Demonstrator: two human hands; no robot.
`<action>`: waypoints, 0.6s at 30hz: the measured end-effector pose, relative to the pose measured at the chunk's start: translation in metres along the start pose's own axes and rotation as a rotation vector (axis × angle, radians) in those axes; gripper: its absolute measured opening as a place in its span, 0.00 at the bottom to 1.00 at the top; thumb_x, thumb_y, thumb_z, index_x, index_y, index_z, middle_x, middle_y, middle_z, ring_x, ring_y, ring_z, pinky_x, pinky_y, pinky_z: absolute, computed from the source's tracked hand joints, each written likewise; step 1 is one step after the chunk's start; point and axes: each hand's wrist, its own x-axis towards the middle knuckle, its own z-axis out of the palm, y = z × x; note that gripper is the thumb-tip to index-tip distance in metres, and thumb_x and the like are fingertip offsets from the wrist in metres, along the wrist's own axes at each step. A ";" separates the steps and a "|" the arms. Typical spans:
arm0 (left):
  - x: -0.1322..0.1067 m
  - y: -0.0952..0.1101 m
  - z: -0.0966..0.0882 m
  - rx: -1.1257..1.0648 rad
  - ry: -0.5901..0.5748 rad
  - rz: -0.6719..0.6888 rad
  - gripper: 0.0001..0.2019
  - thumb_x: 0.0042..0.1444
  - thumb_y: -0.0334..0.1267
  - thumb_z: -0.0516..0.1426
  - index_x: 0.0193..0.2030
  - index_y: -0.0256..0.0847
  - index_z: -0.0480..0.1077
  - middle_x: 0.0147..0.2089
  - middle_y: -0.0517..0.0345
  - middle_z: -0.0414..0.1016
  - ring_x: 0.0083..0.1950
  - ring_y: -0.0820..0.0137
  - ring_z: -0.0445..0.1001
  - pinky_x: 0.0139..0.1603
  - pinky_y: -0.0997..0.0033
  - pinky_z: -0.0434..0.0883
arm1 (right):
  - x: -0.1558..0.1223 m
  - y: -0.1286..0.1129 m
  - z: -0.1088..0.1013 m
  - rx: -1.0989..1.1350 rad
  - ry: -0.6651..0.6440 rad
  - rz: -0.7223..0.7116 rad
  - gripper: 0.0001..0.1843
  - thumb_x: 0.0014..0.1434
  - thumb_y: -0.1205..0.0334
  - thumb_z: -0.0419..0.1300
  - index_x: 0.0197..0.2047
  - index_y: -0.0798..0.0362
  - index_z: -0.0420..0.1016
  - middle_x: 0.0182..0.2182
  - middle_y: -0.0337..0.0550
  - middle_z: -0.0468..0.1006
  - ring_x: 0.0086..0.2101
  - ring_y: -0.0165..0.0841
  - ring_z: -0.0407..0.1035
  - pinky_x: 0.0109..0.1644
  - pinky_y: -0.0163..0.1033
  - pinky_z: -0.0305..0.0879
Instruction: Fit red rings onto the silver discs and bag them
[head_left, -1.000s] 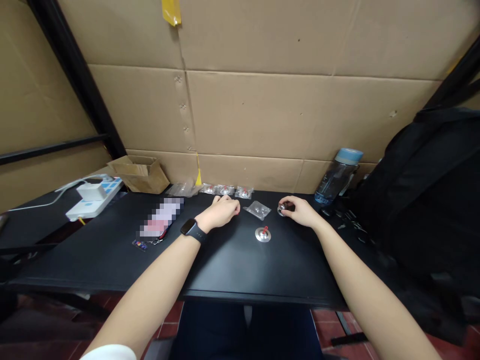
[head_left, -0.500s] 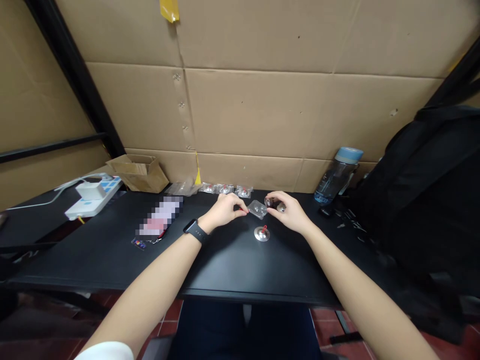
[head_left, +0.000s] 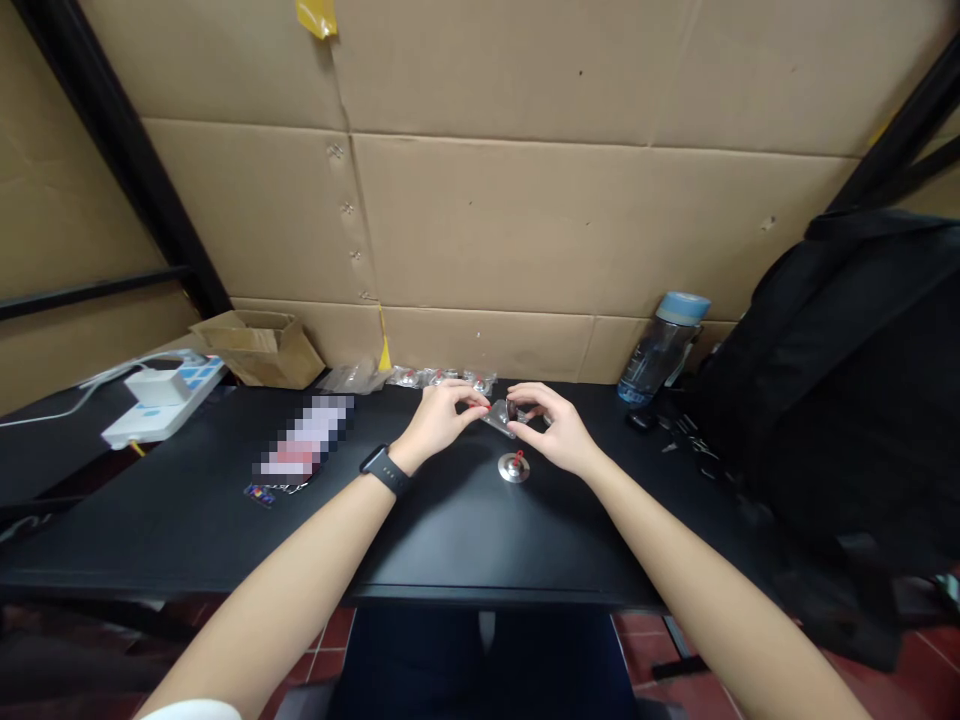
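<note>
My left hand [head_left: 442,420] pinches the edge of a small clear plastic bag [head_left: 496,418], with a bit of red at the fingertips. Opposite it, my right hand [head_left: 553,428] has its thumb and fingers closed around a small shiny metal cymbal [head_left: 513,409], whose dark reflective side shows; its far part is hidden by the fingers. The bag lies between both hands, its right end partly covered by the right one. On the black table just in front rests another small cymbal [head_left: 514,468], dome up, with a red strap on top.
Several bagged cymbals [head_left: 442,378] line the cardboard wall, beside crumpled clear plastic [head_left: 356,378]. A paper bag [head_left: 262,348], power strip [head_left: 165,405] and blurred-out flat item [head_left: 307,440] are left. At right stand a water bottle [head_left: 664,345] and black backpack [head_left: 840,400].
My hands have come closer together, and the right fingers now cover more of the plastic bag. The whole view has shifted slightly; the cymbal on the table stays put.
</note>
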 end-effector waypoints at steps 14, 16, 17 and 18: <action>-0.005 0.027 0.014 0.066 0.088 -0.039 0.03 0.60 0.38 0.64 0.37 0.49 0.81 0.63 0.56 0.69 0.67 0.55 0.63 0.67 0.44 0.57 | -0.004 -0.006 0.015 0.225 0.034 0.085 0.25 0.56 0.57 0.71 0.55 0.47 0.71 0.54 0.49 0.71 0.51 0.43 0.76 0.53 0.46 0.77; -0.006 0.028 0.014 0.076 0.086 -0.032 0.03 0.60 0.39 0.64 0.37 0.50 0.81 0.62 0.57 0.70 0.66 0.55 0.63 0.67 0.45 0.57 | -0.004 -0.005 0.014 0.227 0.030 0.098 0.25 0.56 0.56 0.71 0.55 0.47 0.72 0.55 0.49 0.72 0.51 0.42 0.76 0.55 0.47 0.77; -0.006 0.028 0.014 0.087 0.090 -0.027 0.03 0.60 0.39 0.64 0.37 0.50 0.81 0.61 0.57 0.70 0.66 0.55 0.63 0.67 0.45 0.57 | -0.004 -0.005 0.014 0.225 0.025 0.106 0.25 0.55 0.56 0.71 0.55 0.47 0.72 0.55 0.49 0.72 0.51 0.42 0.76 0.55 0.47 0.77; -0.007 0.029 0.014 0.104 0.097 -0.021 0.02 0.60 0.39 0.65 0.37 0.51 0.81 0.61 0.57 0.71 0.65 0.55 0.62 0.66 0.45 0.57 | -0.004 -0.004 0.015 0.222 0.019 0.114 0.25 0.56 0.55 0.71 0.55 0.47 0.72 0.55 0.49 0.73 0.51 0.43 0.76 0.56 0.48 0.76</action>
